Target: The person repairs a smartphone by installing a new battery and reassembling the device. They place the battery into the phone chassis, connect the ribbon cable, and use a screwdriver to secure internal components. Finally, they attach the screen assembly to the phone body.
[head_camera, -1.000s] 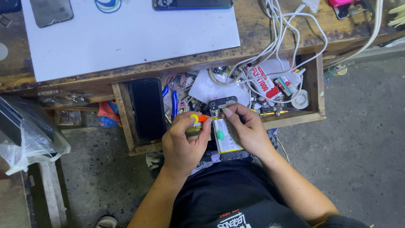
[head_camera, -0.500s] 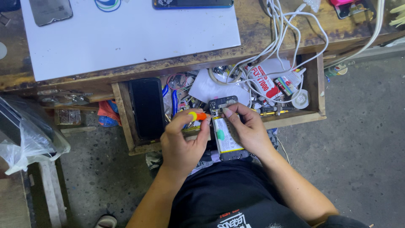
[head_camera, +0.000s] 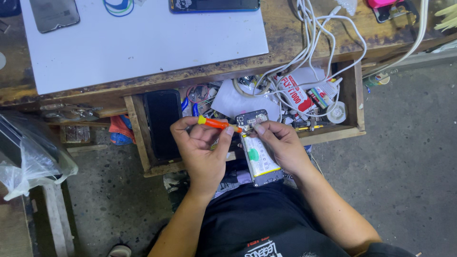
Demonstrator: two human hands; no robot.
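**Opened phone and orange screwdriver over the drawer**

An opened phone [head_camera: 257, 152] with its back cover off is lying lengthwise, its top end pointing toward 11 o'clock, showing a pale battery with a green sticker and a dark camera board at the top. An orange-handled screwdriver [head_camera: 216, 123] with a yellow cap is lying nearly level, its tip pointing toward 3 o'clock and touching the phone's upper left corner.

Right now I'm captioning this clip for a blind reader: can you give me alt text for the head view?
Seen from above, a person's left hand holds an orange-handled screwdriver to the top of an opened phone steadied by the right hand. Below them is an open wooden drawer cluttered with white cables and small parts, under a bench with a white mat.
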